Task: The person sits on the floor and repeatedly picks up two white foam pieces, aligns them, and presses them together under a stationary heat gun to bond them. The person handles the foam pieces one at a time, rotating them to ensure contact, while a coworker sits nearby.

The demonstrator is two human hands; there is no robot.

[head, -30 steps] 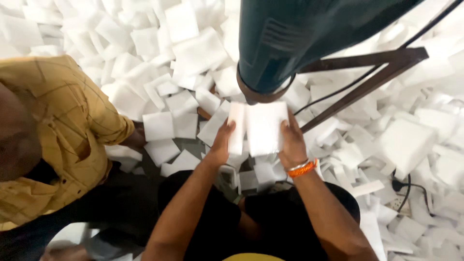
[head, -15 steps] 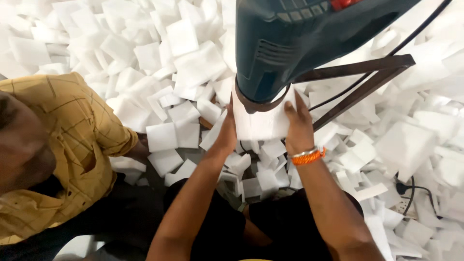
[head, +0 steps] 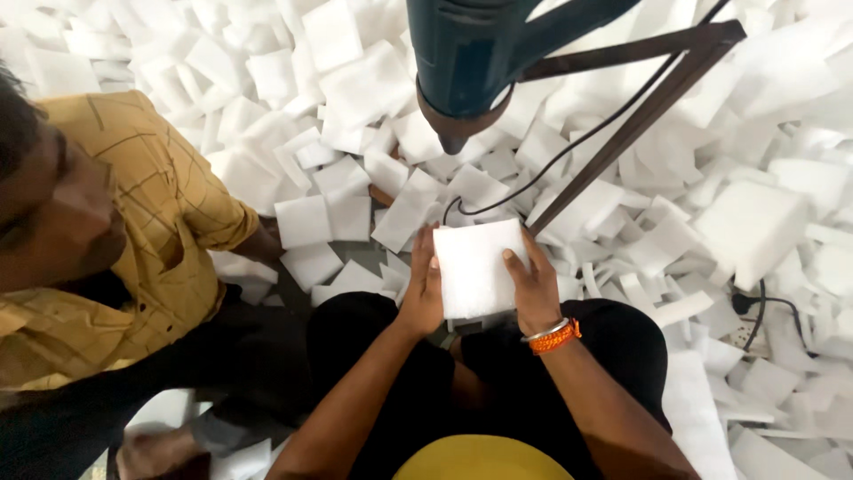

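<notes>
I hold a white square foam pad (head: 475,267) flat over my lap with both hands. My left hand (head: 423,289) grips its left edge. My right hand (head: 533,289), with an orange and silver bangle at the wrist, grips its right edge, thumb on top. A dark teal heat gun (head: 471,53) hangs nozzle-down from a brown metal stand (head: 622,116) a little beyond the pad, its nozzle tip clear of the foam.
Loose white foam squares (head: 346,80) cover the floor all around. A person in a yellow checked shirt (head: 133,231) sits close at my left. A black cable (head: 569,147) runs from the gun, and a socket strip (head: 746,333) lies at the right.
The foam pad was raised against the heat gun's nozzle half a second ago. Both hands have since drawn it back down toward my lap, away from the nozzle.
</notes>
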